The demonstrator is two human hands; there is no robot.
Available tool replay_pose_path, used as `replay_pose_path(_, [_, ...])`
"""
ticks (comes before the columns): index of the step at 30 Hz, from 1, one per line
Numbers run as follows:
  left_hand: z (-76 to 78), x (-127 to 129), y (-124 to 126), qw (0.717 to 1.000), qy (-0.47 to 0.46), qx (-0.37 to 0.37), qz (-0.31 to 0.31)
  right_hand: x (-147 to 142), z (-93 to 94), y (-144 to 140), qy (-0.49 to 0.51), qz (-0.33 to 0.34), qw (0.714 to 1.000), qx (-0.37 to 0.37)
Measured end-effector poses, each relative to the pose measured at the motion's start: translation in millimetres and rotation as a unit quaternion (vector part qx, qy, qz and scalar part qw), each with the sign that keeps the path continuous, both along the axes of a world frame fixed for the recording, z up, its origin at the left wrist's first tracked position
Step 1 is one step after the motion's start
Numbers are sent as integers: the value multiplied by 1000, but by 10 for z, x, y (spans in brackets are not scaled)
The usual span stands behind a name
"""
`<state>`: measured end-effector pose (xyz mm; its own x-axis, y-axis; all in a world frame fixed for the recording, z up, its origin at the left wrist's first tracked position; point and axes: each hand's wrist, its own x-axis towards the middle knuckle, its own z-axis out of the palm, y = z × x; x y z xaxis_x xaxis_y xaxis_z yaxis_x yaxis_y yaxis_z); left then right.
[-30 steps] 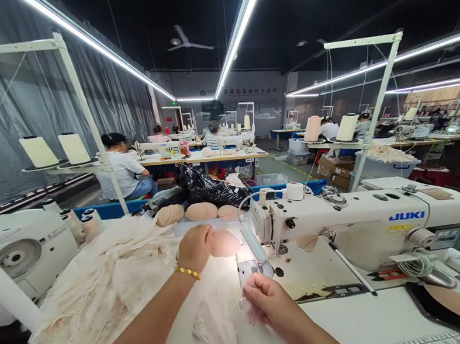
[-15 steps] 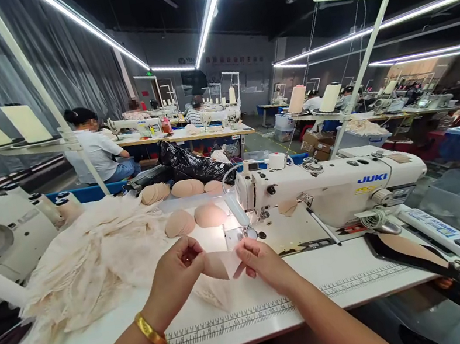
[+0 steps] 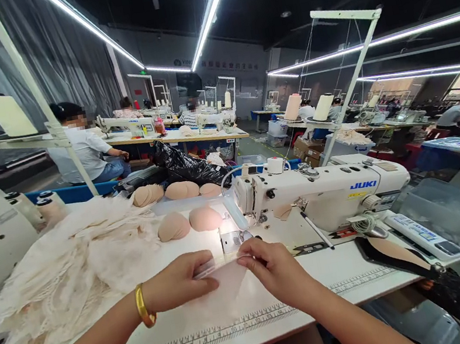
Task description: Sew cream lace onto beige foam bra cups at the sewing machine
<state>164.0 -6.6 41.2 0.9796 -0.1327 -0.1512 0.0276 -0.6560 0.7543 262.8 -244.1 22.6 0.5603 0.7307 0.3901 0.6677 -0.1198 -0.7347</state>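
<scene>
Head view: both hands on one sheer piece at the table front edge
fabric piece (image 3: 227, 282): thin pale panel, top edge stretched flat between both hands, lying on the table (image 3: 355, 277) just at 6 o'clock of the needle area
left hand (image 3: 182, 281): grip pinched shut on the panel's left top edge; gold bangle (image 3: 141, 306) on wrist
right hand (image 3: 276, 267): grip pinched shut on the right top edge
change: 0.5 s ago the hands were close together with the piece bunched between them; now spread apart, edge pulled straight
meaning: likely lining the edge up for the presser foot, judged only
sewing machine (image 3: 326, 190): 1 in front, at 1 o'clock of the hands
foam cups near (image 3: 189, 222): 2, side by side at 12 o'clock
foam cups far (image 3: 177, 190): 3 stacks behind them
lace pile (image 3: 72, 265): 1 heap at 10 o'clock
thread cones (image 3: 308, 108): 2 on the right stand, 2 more upper left
ruler strip (image 3: 223, 333): 1 along table edge
</scene>
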Motion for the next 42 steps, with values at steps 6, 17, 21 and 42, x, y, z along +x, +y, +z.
replay_pose_path(6, [-47, 6, 306, 881, -358, 284, 124, 184, -338, 307, -217, -22, 974, 61])
replay_pose_path(17, [-527, 454, -49, 858, -361, 337, -136, 959, -825, 226, -343, 117, 925, -113])
replay_pose_path(21, [-680, 787, -154, 842, -352, 383, -140, 1093, -864, 140, -343, 122, 925, -108])
replay_pose_path(42, [-938, 916, -286, 878, -332, 340, -65, 1124, -830, -8, -295, 62, 947, -108])
